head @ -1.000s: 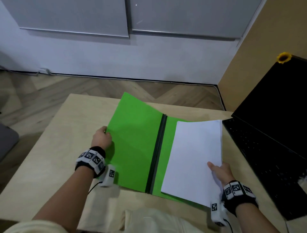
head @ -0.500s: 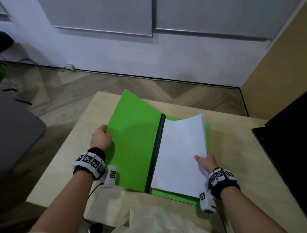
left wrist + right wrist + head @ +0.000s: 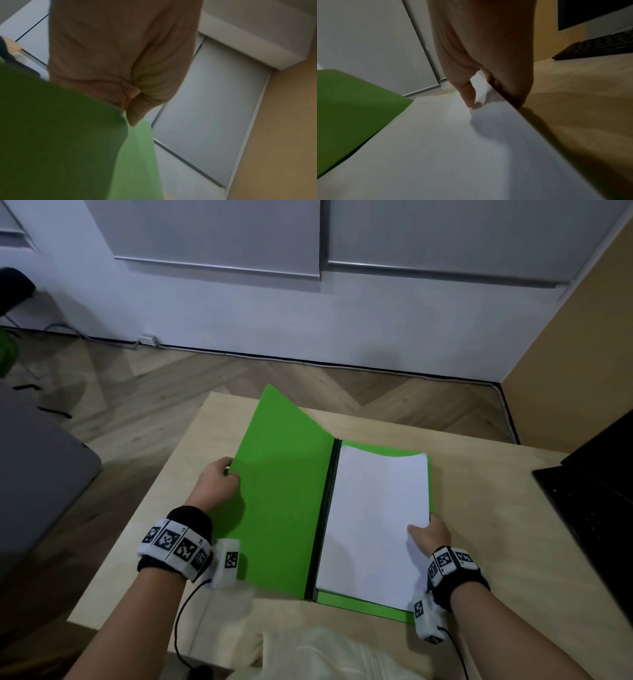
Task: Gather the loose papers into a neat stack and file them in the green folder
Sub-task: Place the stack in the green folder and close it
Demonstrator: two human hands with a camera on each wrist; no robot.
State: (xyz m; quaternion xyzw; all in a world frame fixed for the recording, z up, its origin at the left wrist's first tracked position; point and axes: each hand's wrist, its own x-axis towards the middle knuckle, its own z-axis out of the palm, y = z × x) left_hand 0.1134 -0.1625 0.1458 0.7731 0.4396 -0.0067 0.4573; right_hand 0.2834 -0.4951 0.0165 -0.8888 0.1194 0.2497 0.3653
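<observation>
Pinching the paper stack (image 3: 376, 518), the right hand (image 3: 430, 534) has slid it squarely into the green folder (image 3: 284, 491); left hand (image 3: 217, 484) still pinches the raised cover

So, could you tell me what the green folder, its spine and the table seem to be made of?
Green folder: matte thin card or plastic; the raised cover bows. Spine: a dark strip, perhaps plastic or cloth tape; unclear. Table: pale wood or plywood, faint grain, dull finish.

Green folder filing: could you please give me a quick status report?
Left hand grips raised front cover of green folder. Right hand pinches paper stack on folder's right half. Laptop at right, clear of folder.
</observation>
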